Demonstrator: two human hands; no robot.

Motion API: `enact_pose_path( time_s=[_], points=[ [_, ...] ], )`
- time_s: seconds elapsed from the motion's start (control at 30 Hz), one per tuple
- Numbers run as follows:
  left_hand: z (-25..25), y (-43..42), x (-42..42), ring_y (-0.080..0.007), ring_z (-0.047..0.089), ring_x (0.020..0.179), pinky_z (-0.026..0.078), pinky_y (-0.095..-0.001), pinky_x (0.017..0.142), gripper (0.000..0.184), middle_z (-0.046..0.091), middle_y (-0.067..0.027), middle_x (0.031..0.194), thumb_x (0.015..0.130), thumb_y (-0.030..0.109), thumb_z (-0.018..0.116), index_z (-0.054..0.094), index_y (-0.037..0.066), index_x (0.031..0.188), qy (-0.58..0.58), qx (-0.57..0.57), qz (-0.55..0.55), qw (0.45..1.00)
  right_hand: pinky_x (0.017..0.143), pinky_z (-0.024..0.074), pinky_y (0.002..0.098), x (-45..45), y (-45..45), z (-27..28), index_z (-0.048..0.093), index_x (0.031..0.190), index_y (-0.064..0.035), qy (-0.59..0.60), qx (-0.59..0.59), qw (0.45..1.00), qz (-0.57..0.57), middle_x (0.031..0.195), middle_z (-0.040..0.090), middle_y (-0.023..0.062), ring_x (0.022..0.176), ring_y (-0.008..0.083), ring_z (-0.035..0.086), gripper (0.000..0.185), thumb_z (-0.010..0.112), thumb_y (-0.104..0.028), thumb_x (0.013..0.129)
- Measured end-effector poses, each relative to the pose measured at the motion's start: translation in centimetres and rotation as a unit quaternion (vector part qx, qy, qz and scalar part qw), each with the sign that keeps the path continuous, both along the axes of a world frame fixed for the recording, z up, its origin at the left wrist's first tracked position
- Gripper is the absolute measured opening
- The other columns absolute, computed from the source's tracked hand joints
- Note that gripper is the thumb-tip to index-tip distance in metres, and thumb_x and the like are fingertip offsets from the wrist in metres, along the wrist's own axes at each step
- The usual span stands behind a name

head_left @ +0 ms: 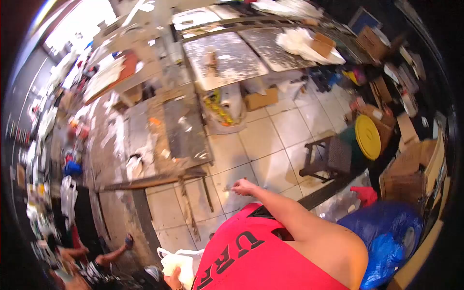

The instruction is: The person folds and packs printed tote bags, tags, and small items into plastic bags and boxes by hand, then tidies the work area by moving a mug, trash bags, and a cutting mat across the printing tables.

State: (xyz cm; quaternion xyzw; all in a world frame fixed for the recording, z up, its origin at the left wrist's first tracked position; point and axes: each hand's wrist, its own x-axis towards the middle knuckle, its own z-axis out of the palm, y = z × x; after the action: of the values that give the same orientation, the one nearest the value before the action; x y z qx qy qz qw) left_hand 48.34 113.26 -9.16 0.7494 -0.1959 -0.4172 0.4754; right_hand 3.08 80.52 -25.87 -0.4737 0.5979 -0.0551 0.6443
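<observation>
My right hand (pixel 244 187) is stretched out over the tiled floor with its fingers closed. Something small and pale seems to show at the fingertips, too blurred to name. At the bottom edge, my left hand (pixel 173 279) is wrapped against a white bag-like thing (pixel 178 265) close to my body. A white loop stands out at its top, and my red shirt hides part of it.
A worn worktable (pixel 188 137) with scraps stands ahead left, and paint-marked boards (pixel 222 55) lie beyond. To the right are a dark stool (pixel 333 157), a yellow lid (pixel 367 137), cardboard and a blue bag (pixel 382 227). A person (pixel 94 266) is at lower left.
</observation>
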Motion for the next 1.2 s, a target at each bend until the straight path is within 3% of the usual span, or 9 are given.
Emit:
enact_pose_path(
  time_s=[0.07,0.4,0.6,0.7,0.8,0.87,0.97,1.0,1.2],
  points=[
    [2.2,-6.9,-3.9,-0.0201,0.069,0.078,0.056,-0.0335,0.073,0.043,0.072,-0.0112,0.095,0.063,-0.005,0.081,0.067,-0.006,0.103,-0.007,0.021,-0.074,0.997,0.051,0.0513,0.0341,-8.6,-0.7,-10.2,0.07,0.094,-0.0035,0.065,-0.051,0.983,-0.165,0.075,0.069,0.0095,0.06,0.0172,0.064,0.029,0.064,-0.03,0.086],
    [6.7,-35.1,-22.0,-0.0184,0.068,0.077,0.055,-0.0315,0.072,0.039,0.072,-0.0102,0.091,0.063,-0.007,0.081,0.067,-0.004,0.099,-0.025,0.059,-0.34,0.938,0.05,0.0511,0.0369,-35.4,8.6,-9.5,0.07,0.089,-0.0042,0.178,0.097,0.931,-0.304,0.071,0.066,0.0101,0.056,0.0209,0.062,0.026,0.063,-0.029,0.084],
    [6.6,-47.3,-29.7,-0.0148,0.064,0.073,0.053,-0.0298,0.07,0.044,0.072,-0.0068,0.087,0.061,0.0,0.086,0.068,-0.004,0.1,-0.137,0.128,-0.524,0.831,0.057,0.052,0.0331,-34.0,12.2,-11.3,0.068,0.091,-0.0071,0.088,-0.02,0.905,-0.416,0.079,0.066,0.0042,0.067,0.0163,0.063,0.023,0.064,-0.029,0.088],
    [8.3,-54.1,-35.5,-0.0151,0.065,0.074,0.053,-0.0301,0.07,0.043,0.072,-0.0062,0.087,0.06,0.0,0.086,0.068,-0.004,0.099,-0.201,0.11,-0.588,0.776,0.056,0.0514,0.0292,-32.0,14.0,-8.2,0.066,0.085,-0.0051,-0.101,0.12,0.78,-0.606,0.078,0.065,0.0056,0.065,0.0155,0.062,0.018,0.062,-0.023,0.086],
    [5.0,-64.0,-41.4,-0.0163,0.065,0.077,0.053,-0.0306,0.073,0.045,0.071,-0.0063,0.09,0.059,0.001,0.085,0.068,-0.003,0.1,-0.143,0.071,-0.649,0.744,0.043,0.0425,0.0281,-28.8,18.8,-12.0,0.064,0.078,-0.005,-0.013,0.03,0.864,-0.503,0.065,0.059,0.0045,0.051,0.015,0.054,0.02,0.062,-0.023,0.087],
    [5.5,-68.4,-45.9,-0.0179,0.065,0.079,0.054,-0.0324,0.076,0.049,0.071,-0.007,0.092,0.06,0.004,0.086,0.067,-0.003,0.104,-0.158,0.071,-0.697,0.696,0.037,0.035,0.0277,-28.4,16.4,-4.5,0.062,0.074,-0.0057,0.012,0.247,0.738,-0.627,0.058,0.055,0.0041,0.042,0.0142,0.047,0.027,0.061,-0.028,0.089],
    [4.8,-73.2,-52.1,-0.0198,0.066,0.081,0.054,-0.0326,0.076,0.051,0.071,-0.0085,0.094,0.061,0.006,0.086,0.066,-0.002,0.107,-0.095,0.051,-0.727,0.678,0.034,0.0343,0.03,-27.9,16.9,-6.6,0.058,0.069,-0.0062,-0.081,0.211,0.685,-0.692,0.052,0.051,0.0044,0.038,0.0145,0.046,0.041,0.057,-0.04,0.092],
    [3.9,-75.1,-53.7,-0.0201,0.066,0.083,0.054,-0.033,0.076,0.051,0.07,-0.0101,0.096,0.061,0.005,0.085,0.065,-0.002,0.108,-0.06,0.051,-0.741,0.666,0.033,0.0383,0.0332,-29.0,15.1,-3.4,0.056,0.068,-0.0049,0.038,0.163,0.748,-0.642,0.049,0.047,0.0056,0.035,0.0171,0.048,0.053,0.053,-0.051,0.093],
    [5.7,-78.4,-63.3,-0.023,0.065,0.083,0.055,-0.0355,0.076,0.06,0.069,-0.0119,0.097,0.059,0.003,0.083,0.061,-0.004,0.114,-0.159,0.084,-0.79,0.587,0.052,0.0559,0.0407,-31.5,11.7,-3.2,0.063,0.077,0.0066,0.101,0.148,0.651,-0.737,0.06,0.058,0.0162,0.054,0.0292,0.065,0.066,0.052,-0.056,0.094]
  ],
)
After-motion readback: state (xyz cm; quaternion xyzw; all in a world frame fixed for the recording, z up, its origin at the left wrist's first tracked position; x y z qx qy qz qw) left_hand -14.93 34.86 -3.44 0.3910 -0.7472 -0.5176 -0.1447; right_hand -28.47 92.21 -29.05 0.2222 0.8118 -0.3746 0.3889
